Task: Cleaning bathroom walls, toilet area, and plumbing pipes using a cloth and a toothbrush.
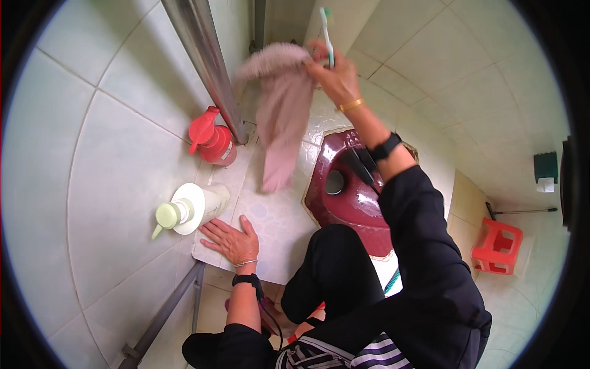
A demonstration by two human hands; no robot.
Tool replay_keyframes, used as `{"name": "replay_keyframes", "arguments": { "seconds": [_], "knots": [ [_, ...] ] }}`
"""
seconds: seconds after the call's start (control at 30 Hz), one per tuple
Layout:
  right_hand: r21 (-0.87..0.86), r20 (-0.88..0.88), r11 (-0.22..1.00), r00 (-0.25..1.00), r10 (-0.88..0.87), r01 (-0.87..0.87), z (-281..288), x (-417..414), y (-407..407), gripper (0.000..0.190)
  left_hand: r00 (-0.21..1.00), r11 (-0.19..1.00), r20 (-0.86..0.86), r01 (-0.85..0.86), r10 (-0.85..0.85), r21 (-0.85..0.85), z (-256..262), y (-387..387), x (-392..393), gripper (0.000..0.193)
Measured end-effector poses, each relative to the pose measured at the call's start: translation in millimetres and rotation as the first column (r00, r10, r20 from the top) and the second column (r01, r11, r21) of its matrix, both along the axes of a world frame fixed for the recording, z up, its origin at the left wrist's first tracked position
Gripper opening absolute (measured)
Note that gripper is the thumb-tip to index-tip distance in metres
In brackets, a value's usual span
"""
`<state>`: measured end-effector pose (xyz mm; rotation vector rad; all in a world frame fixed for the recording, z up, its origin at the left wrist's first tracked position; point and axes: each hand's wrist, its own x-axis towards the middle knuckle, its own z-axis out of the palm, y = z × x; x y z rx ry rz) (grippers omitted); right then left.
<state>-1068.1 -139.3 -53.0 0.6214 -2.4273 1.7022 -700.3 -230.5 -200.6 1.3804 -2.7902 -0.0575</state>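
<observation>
My right hand [339,76] is raised at the top middle. It grips a pink cloth [286,115] by its ruffled upper edge. In the same hand a white and green toothbrush [326,34] points upward. The cloth hangs down, blurred, over the white tiled step [267,221]. My left hand [234,241] rests flat on that step near its front corner, fingers spread. Right by its fingertips stands a pale pump bottle [214,200] with a light green pump head. Behind that bottle is a red pump bottle [223,145].
A dark red squat toilet pan [341,203] is set in the step on the right. Metal pipe [203,60] rises along the left wall; a grey pipe [161,318] runs below. A red plastic stool [500,246] stands far right. Part of a green brush [392,282] shows by my knee.
</observation>
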Motion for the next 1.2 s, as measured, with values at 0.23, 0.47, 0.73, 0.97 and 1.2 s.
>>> {"name": "replay_keyframes", "arguments": {
  "seconds": [0.23,0.47,0.73,0.97,1.2],
  "knots": [
    [-0.015,0.279,0.989,0.951,-0.135,0.145,-91.4,-24.1,-11.0,0.032,1.0,1.0,-0.013,0.019,-0.019,0.004,2.4,2.8,-6.7,0.088],
    [0.52,-0.154,0.816,0.912,0.38,-0.253,-114.9,49.8,54.2,0.038,1.0,0.999,-0.014,0.005,-0.005,0.036,-0.4,0.3,-1.5,0.089],
    [0.487,0.161,0.494,0.629,0.76,-0.721,-130.2,132.6,48.1,0.028,0.998,0.999,-0.046,0.043,-0.043,0.007,-2.6,1.7,-7.1,0.088],
    [0.53,-0.01,0.526,0.615,0.789,-0.666,-115.1,120.7,26.4,0.027,0.998,0.999,-0.045,0.043,-0.044,-0.002,-6.6,-2.0,-2.9,0.087],
    [0.512,-0.441,0.856,0.835,0.331,-0.069,-111.9,-3.3,-35.7,0.051,1.0,0.998,-0.006,0.01,-0.01,0.057,-7.3,-1.4,1.3,0.088]
  ]
}}
